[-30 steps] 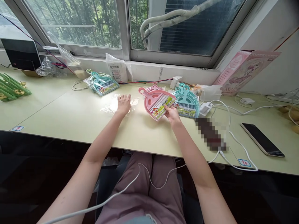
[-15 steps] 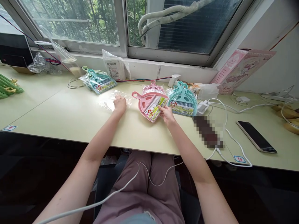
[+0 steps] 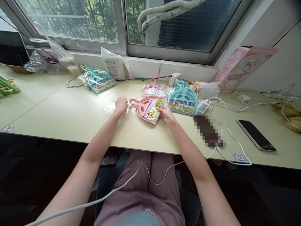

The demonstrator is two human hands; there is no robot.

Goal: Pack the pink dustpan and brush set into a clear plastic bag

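My right hand [image 3: 166, 113] pinches the label corner of a pink mini dustpan-and-brush set [image 3: 147, 107], which lies low over the pale desk [image 3: 70, 116] with its handle pointing left. My left hand [image 3: 121, 104] has its fingers curled on a clear plastic bag [image 3: 110, 105] lying flat on the desk, just left of the pink handle. Behind it lies a bagged pink set [image 3: 154, 89]. A stack of teal sets [image 3: 182, 99] lies to the right of my right hand.
More bagged teal sets [image 3: 98, 80] lie at the back left. A white charger and cables [image 3: 207, 105], a blurred dark item [image 3: 208, 131] and a phone [image 3: 256, 135] are to the right. A pink box [image 3: 244, 67] leans on the wall. Green items [image 3: 7, 88] sit far left.
My right hand has brought the pink set down and left, towards the clear bag. My left hand's fingers went from spread flat to curled on the bag.
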